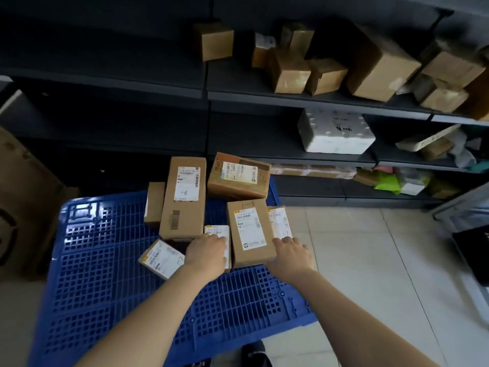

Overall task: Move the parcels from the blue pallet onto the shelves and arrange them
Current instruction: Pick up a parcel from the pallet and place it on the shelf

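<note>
You are looking at seven parcels lying on one blue pallet (105,274): two are sitting under your two hands, the left hand (207,254) and the right hand (291,254), one is lying between them, one is resting left of your left hand, and three are sitting beyond your fingers. Roughly ten brown boxes are crowding the upper shelf (264,95) above your right hand; one white foam box (334,132) is sitting below.

Parcel storeroom — dark steel shelves (291,98) stacked with cartons (381,72), labelled parcels (183,197) on blue pallet (111,274), tiled floor (370,260).
</note>
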`<action>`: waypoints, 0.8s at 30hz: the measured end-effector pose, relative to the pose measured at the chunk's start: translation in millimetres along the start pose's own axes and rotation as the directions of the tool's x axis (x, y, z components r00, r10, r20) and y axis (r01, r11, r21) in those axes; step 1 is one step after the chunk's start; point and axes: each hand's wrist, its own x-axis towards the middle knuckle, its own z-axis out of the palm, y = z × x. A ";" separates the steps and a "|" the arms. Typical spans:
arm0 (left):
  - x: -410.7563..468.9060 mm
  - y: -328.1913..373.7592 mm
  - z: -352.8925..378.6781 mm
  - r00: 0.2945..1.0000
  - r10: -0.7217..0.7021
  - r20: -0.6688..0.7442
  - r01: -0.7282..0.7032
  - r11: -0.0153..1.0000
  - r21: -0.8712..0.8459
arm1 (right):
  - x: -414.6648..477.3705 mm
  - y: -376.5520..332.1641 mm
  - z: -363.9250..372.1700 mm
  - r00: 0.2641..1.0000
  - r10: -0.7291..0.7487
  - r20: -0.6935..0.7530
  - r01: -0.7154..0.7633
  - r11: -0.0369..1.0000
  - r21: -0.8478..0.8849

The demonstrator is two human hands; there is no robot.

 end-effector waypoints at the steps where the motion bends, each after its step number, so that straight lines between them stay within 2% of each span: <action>1: 7.7 4.2 6.5 1.000 -0.021 0.016 0.022 1.000 -0.023 | 9.1 5.3 5.1 1.000 -0.009 0.013 0.009 1.000 0.005; 7: 55.8 25.9 48.7 0.984 -0.154 0.084 0.167 0.970 -0.175 | 58.9 30.7 37.7 0.994 -0.060 0.088 0.052 0.994 0.091; 12: 88.7 37.5 83.9 0.962 -0.254 0.104 0.274 0.916 -0.294 | 91.7 38.6 68.6 0.994 -0.042 0.099 0.018 0.973 0.231; 17: 109.5 46.9 95.6 0.912 -0.410 -0.021 0.354 0.811 -0.465 | 115.3 38.3 96.6 0.997 0.008 0.082 -0.044 0.897 0.439; 24: 113.7 49.2 103.0 0.861 -0.503 0.077 0.429 0.635 -0.642 | 118.2 42.8 109.0 0.998 0.062 0.013 -0.058 0.797 0.602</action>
